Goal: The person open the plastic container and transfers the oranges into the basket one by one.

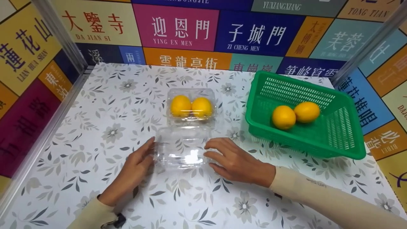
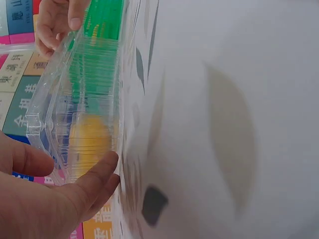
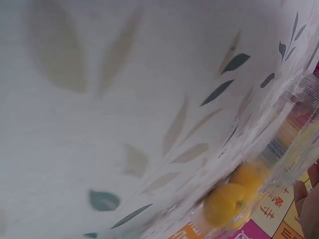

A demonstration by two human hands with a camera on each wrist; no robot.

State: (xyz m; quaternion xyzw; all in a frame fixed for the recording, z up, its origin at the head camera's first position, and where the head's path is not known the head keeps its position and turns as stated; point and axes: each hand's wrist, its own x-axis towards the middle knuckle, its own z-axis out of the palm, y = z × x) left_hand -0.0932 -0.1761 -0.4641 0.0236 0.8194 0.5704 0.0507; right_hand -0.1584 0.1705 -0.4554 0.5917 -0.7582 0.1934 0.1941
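Two yellow fruits (image 1: 191, 107) sit in a clear plastic container (image 1: 208, 92). In front of it, a clear plastic piece (image 1: 182, 144) with nothing inside lies between the hands; whether the two are joined I cannot tell. My left hand (image 1: 132, 171) touches its left side, thumb and fingers spread in the left wrist view beside the ridged plastic (image 2: 92, 64). My right hand (image 1: 237, 160) has loosely bent fingers at its right edge. The right wrist view shows fruit (image 3: 224, 205) beyond the clear plastic (image 3: 286, 144), and part of a hand at the lower right edge.
A green basket (image 1: 302, 141) stands at the right, holding two more yellow fruits (image 1: 284, 117). Colourful panels with lettering (image 1: 176, 27) rise behind the table and along both sides. Leaf-and-flower patterned cloth (image 1: 124, 95) covers the table.
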